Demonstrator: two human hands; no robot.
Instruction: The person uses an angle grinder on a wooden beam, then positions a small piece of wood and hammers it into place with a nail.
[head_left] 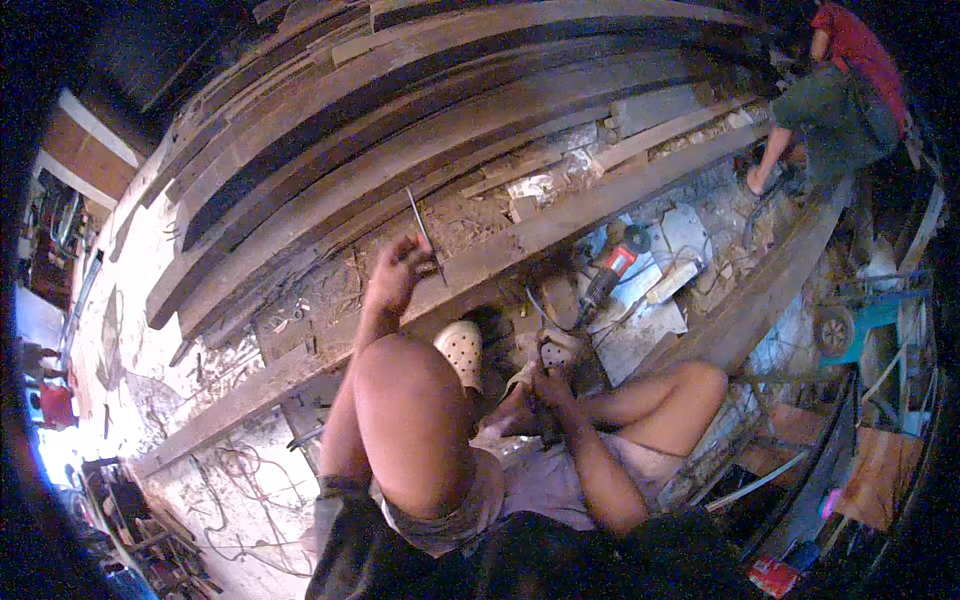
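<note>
My left hand (402, 272) is in front of my left knee, above a long wooden beam (560, 220). Its fingers are closed round a thin, straight metal rod (416, 212), which leans with one end up toward the stacked timber and the other over the beam. In the shadow between my legs, my right hand (548, 392) hangs low beside the pale clog (556, 352) on one foot; its fingers are too dark to make out. A second pale clog (460, 350) stands near the beam. Ahead and to the right lies a red and black angle grinder (612, 272).
Long timber planks (400, 130) are stacked across the far side. A person in a red shirt (862, 45) is at the far right. A teal machine with a wheel (858, 332) stands at right. Loose cable (255, 490) lies on the floor at lower left.
</note>
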